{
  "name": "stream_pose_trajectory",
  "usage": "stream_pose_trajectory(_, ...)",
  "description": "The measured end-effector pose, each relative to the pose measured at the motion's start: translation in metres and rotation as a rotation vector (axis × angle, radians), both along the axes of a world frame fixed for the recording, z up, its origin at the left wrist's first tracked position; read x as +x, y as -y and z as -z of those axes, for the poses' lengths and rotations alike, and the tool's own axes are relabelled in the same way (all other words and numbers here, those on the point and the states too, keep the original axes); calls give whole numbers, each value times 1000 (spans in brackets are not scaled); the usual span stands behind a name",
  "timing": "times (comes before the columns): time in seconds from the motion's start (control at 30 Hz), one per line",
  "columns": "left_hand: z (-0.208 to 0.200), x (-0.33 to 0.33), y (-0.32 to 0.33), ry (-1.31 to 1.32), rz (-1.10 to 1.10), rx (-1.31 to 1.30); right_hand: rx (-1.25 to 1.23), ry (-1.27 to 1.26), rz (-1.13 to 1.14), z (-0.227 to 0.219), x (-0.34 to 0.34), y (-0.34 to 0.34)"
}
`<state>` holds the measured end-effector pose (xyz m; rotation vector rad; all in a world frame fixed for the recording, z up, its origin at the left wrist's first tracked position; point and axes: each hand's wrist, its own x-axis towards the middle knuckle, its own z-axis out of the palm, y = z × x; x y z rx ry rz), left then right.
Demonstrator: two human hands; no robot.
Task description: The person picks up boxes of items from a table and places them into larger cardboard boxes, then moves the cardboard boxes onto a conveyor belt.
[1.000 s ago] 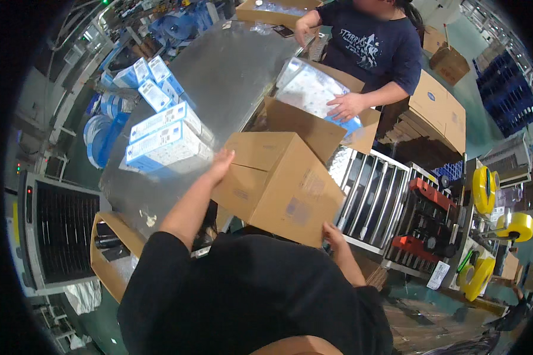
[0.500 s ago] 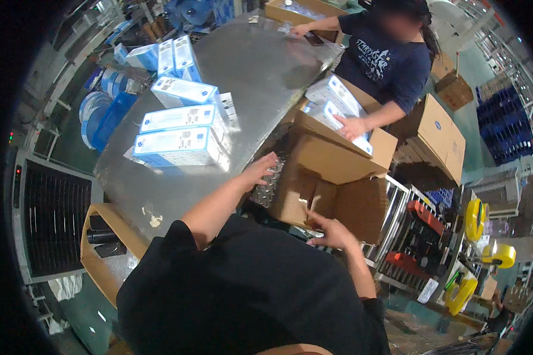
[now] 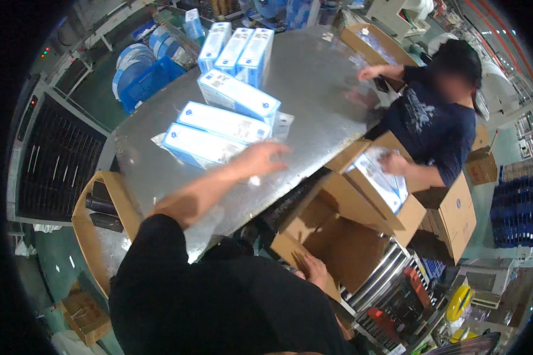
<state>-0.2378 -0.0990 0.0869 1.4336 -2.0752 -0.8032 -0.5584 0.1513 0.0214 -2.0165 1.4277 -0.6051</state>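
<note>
My left hand point(image 3: 263, 161) reaches over the metal table, open, its fingers apart and slightly blurred. It is at the near right end of two long white-and-blue cartons point(image 3: 201, 144) that lie side by side. Behind them lies another white-and-blue carton point(image 3: 238, 96), set at an angle. My right hand point(image 3: 315, 272) is closed on the near wall of an open cardboard box point(image 3: 346, 245), with fingers over its rim. No goods show in the visible part of that box; its near side is partly hidden by my hand.
Opposite, a person point(image 3: 429, 118) has one hand in another cardboard box point(image 3: 410, 220) holding white-and-blue cartons. The table point(image 3: 314, 77) bears more cartons at its far left. Right of my box are a roller conveyor point(image 3: 376, 278) and a red-and-black machine point(image 3: 397, 302).
My left hand has moved from beside the box to the cartons on the table. My right hand has closed on the box's near wall. The view has turned left.
</note>
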Motion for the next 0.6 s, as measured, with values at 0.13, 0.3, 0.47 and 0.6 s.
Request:
stream_pose_trajectory(0.13,-16,142,96,327,-86,-160,749,691,-313,-53,100,85)
stream_pose_trajectory(0.3,0,182,165,717,93,-10,1372,1039,-338,-20,244,156)
stream_pose_trajectory(0.47,-20,189,173,731,105,316,1369,1027,67,-12,274,226)
stream_pose_trajectory(0.6,-17,222,143,461,-1,301,948,928,294,-13,236,244)
